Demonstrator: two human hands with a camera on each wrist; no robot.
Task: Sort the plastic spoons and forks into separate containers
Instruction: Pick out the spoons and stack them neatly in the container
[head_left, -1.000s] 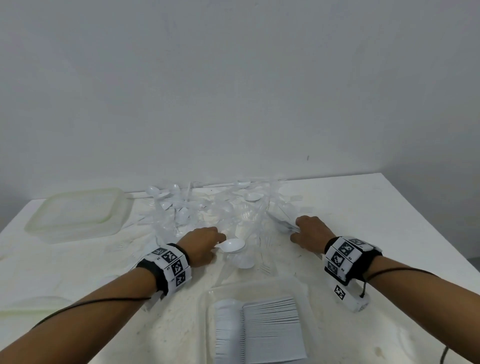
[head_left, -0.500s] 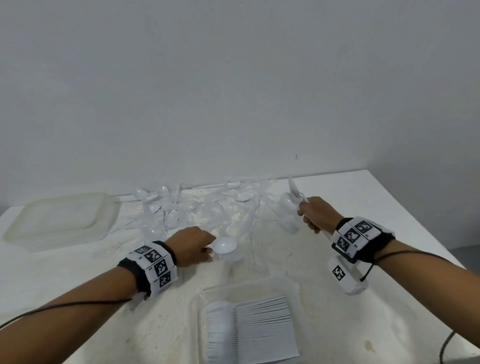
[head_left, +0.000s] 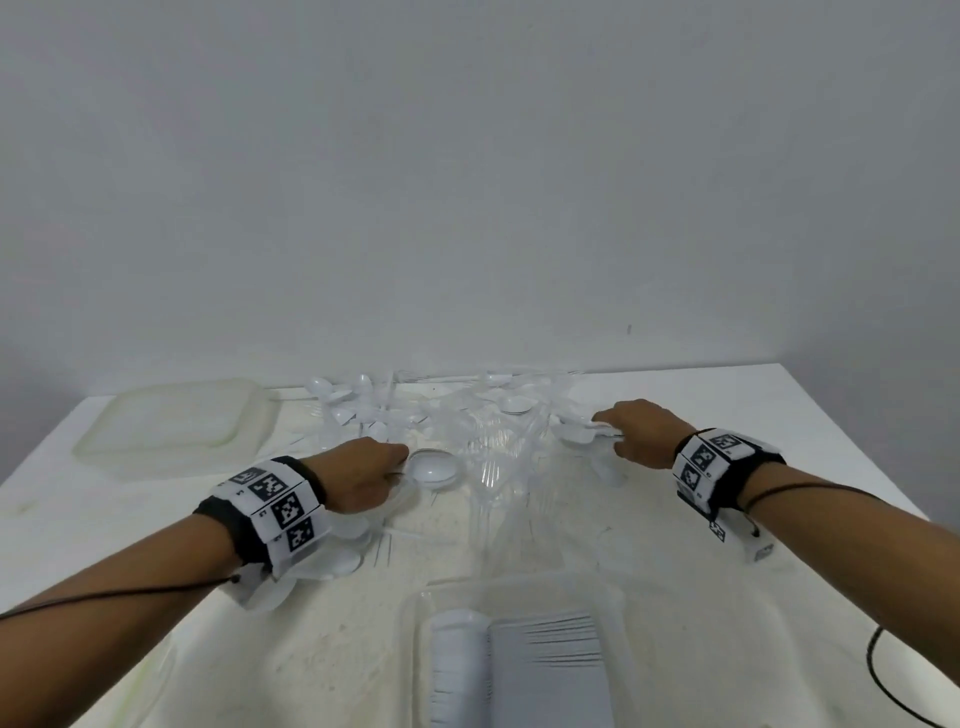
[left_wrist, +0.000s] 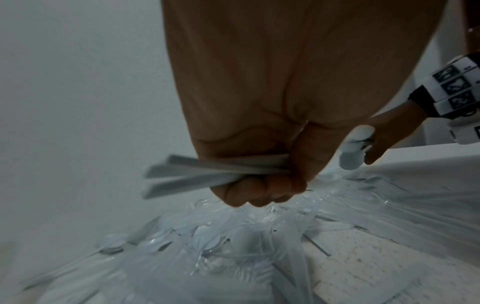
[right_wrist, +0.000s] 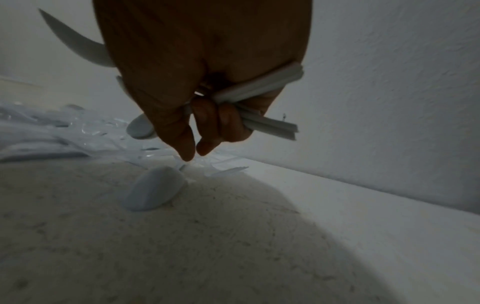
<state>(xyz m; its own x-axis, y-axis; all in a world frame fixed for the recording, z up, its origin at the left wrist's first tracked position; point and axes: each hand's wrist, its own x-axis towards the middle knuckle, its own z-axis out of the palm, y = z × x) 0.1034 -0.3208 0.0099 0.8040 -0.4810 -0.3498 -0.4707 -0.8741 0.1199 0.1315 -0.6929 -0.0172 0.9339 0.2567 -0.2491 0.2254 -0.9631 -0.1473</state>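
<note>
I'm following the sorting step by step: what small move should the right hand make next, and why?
Probably pinch the loose white plastic spoon on the table: the right hand already grips a bundle of white spoon handles, and its thumb and forefinger hang apart just above that spoon.

White spoons (head_left: 434, 467), clear forks (head_left: 488, 467) jumbled mid-table; containers (head_left: 171, 426) apart.

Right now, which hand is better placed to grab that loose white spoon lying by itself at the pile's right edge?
Right. The right hand hovers directly above the loose spoon, thumb and forefinger free though it holds spoon handles. The left hand is across the pile, gripping spoons.
</note>
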